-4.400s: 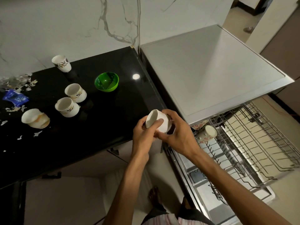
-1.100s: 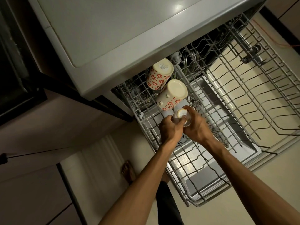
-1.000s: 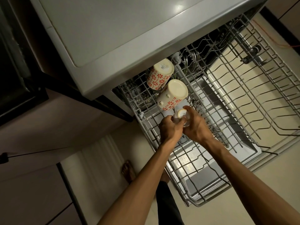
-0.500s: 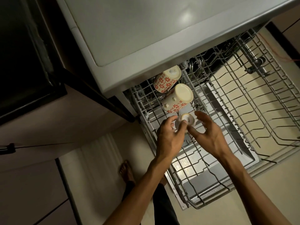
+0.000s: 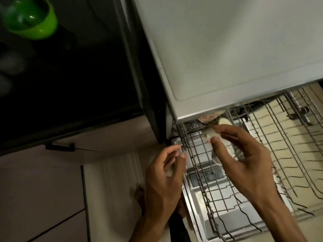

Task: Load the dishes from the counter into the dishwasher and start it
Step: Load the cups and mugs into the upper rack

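The dishwasher's wire rack (image 5: 272,154) is pulled out at the right. Two red-flowered cups (image 5: 208,118) lie in its far left corner, mostly hidden under the white dishwasher top (image 5: 227,49). A small white cup (image 5: 215,154) sits in the rack behind my right hand (image 5: 244,161), whose fingers are spread and relaxed above it, holding nothing. My left hand (image 5: 166,173) hovers at the rack's left edge, fingers loosely curled and empty. A green bowl (image 5: 33,20) stands on the black counter (image 5: 78,75) at the upper left.
Blurred pale cups (image 5: 10,63) show faintly at the counter's left edge. A cabinet handle (image 5: 60,147) sits below the counter. The open dishwasher door (image 5: 227,215) lies under the rack. My bare foot (image 5: 139,193) is on the floor.
Both hands let go of the small white cup in the rack and drew back. The view swung left, bringing the counter and green bowl back in.
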A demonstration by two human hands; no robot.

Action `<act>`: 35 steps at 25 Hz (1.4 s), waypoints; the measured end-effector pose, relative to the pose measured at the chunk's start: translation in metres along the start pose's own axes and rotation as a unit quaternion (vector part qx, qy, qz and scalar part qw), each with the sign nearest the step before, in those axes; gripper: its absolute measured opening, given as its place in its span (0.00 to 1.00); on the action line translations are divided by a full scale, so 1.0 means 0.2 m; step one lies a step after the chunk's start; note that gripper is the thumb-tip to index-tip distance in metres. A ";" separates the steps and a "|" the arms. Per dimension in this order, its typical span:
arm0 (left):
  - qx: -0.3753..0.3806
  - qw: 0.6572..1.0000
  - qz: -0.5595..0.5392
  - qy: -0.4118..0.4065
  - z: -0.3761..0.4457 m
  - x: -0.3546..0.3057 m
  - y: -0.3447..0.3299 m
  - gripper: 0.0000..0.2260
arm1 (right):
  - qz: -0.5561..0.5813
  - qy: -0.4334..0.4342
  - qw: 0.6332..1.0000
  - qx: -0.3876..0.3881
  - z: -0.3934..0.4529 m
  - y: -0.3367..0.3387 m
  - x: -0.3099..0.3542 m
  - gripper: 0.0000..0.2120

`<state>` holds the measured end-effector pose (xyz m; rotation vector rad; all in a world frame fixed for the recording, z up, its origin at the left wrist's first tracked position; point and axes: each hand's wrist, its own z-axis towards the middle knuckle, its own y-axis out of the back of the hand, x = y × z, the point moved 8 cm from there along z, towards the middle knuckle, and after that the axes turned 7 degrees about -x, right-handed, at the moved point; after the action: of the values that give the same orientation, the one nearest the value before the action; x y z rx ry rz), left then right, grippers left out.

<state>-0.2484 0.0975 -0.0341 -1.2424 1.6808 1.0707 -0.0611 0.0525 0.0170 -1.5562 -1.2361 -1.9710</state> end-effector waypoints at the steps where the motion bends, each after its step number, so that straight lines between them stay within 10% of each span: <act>1: -0.021 1.000 -0.008 -0.001 0.01 -0.03 0.06 0.08 | 0.002 0.007 1.000 0.013 0.01 -0.05 0.06 0.11; 21: -0.262 0.959 -0.080 -0.070 0.29 -0.60 1.44 0.11 | -0.041 0.227 0.944 0.236 0.06 -1.34 1.33 0.21; 35: -0.433 0.889 0.111 -0.098 0.85 -0.63 2.38 0.23 | -0.163 0.333 0.866 0.335 0.02 -2.19 1.80 0.18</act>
<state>-0.6637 0.3767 0.1081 -1.3991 1.2099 2.1557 -0.4942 0.3887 0.1615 -0.2980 -1.6525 -1.7122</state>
